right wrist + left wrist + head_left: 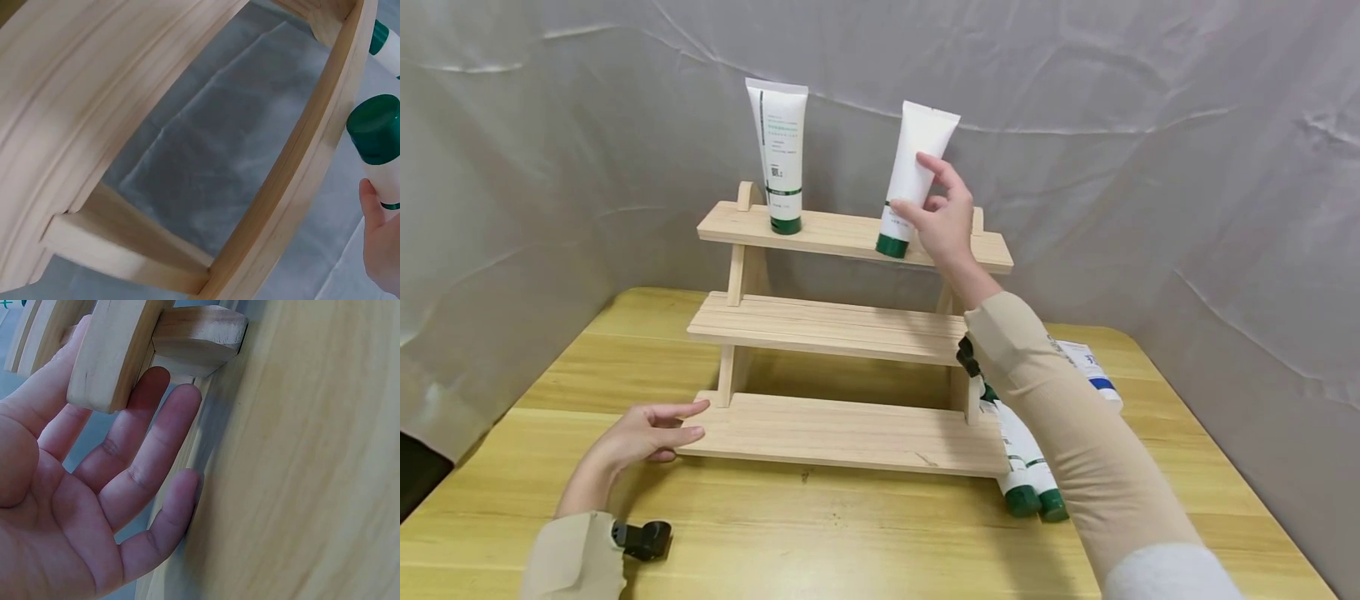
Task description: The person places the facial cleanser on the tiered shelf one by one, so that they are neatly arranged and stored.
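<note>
A three-step wooden display rack (842,429) stands on the table, seen end-on in the left wrist view. My left hand (643,435) holds the left end of its bottom board (103,362), with fingers on both sides of the wood. Above the right part of the top step, my right hand (946,212) pinches a white squeeze tube (917,158) between thumb and fingers, green cap down and slightly tilted. The tube's green cap (378,128) shows beside the top board in the right wrist view. Another white tube (785,142) stands upright on its green cap at the top step's left.
More green-capped white tubes (1018,467) lie on the table at the rack's right side, partly behind the right sleeve. Farther back lies a white tube with a blue band (1093,375). Grey cloth (1112,192) hangs close behind the rack and along the sides.
</note>
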`<state>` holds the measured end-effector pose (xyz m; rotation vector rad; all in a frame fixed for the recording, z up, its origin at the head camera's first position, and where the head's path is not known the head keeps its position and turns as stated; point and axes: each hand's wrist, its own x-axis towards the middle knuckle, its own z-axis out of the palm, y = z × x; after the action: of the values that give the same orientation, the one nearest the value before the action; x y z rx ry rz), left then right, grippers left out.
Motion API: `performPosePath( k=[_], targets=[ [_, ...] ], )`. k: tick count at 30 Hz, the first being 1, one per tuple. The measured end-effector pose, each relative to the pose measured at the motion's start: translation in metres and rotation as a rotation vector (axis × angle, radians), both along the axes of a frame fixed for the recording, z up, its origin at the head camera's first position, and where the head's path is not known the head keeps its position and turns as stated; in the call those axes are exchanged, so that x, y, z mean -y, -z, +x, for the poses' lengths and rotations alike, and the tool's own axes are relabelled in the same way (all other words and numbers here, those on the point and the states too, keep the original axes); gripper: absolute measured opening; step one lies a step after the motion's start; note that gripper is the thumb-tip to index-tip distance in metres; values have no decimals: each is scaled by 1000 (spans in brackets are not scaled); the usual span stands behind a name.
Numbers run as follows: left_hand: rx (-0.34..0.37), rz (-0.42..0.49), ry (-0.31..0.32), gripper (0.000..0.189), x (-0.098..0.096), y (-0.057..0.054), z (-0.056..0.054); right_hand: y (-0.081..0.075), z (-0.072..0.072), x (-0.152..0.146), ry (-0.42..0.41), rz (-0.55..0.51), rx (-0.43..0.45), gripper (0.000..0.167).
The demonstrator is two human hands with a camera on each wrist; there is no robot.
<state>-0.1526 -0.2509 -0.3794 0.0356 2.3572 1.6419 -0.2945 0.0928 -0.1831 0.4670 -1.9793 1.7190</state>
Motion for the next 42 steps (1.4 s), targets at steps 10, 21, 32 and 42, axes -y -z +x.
performPosePath(
  k=[10, 21, 32, 42],
  targets=[
    [-8, 2, -7, 58, 1, 2, 1, 0, -10, 23, 65, 104, -99, 55],
    [-3, 12, -5, 59, 2, 0, 1, 2, -23, 46, 75, 207, -192, 54],
    [-16, 34, -9, 54, 2, 1, -1, 5, -26, 50, 61, 243, -221, 55],
    [-11, 14, -14, 54, 2, 1, -1, 9, -21, 48, 42, 241, -177, 43]
  ],
)
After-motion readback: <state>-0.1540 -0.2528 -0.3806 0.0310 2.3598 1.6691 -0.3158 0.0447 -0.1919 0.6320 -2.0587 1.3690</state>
